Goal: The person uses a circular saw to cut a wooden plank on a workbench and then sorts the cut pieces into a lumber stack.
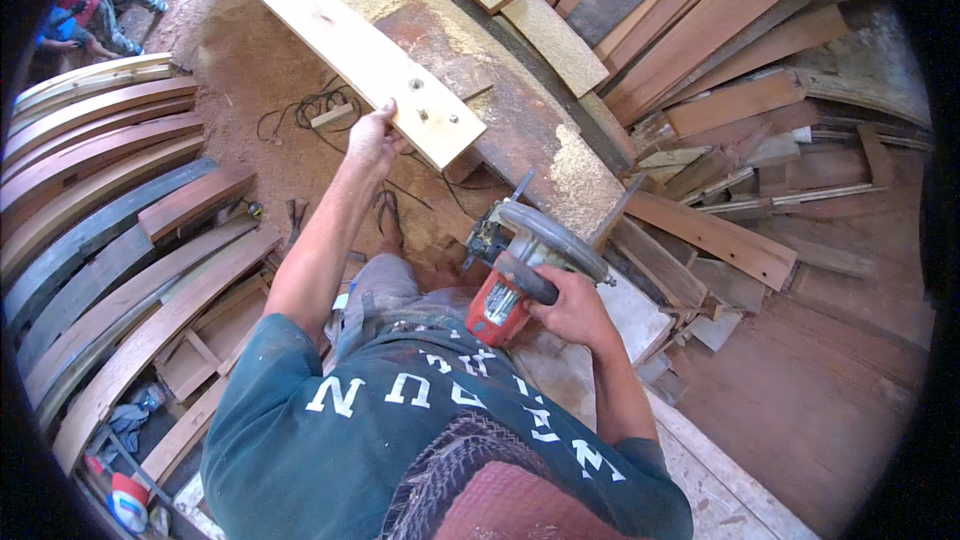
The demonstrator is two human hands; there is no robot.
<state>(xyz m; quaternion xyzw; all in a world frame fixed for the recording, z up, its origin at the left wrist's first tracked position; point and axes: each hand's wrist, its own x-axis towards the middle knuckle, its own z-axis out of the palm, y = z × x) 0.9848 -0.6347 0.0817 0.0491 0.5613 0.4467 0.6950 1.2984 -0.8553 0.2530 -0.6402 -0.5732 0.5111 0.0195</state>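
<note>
My left hand (374,142) grips the near left edge of a long pale wooden plank (340,38), thumb on top and fingers underneath. Dark knots or holes mark the plank near its squared end. In my right hand (575,308) is the handle of a circular saw (497,302) with a red motor housing and a grey blade guard. The saw hangs close to my body, apart from the plank's end. Its blade is mostly hidden by the guard. Beneath the plank lies a sawdust-covered workbench (535,145).
Several stacked boards (110,130) line the left side. Reddish planks (690,30) and offcuts (780,165) pile up on the right. A dark cable (315,110) coils on the dusty ground near my feet. Another person (100,5) is at the far upper left.
</note>
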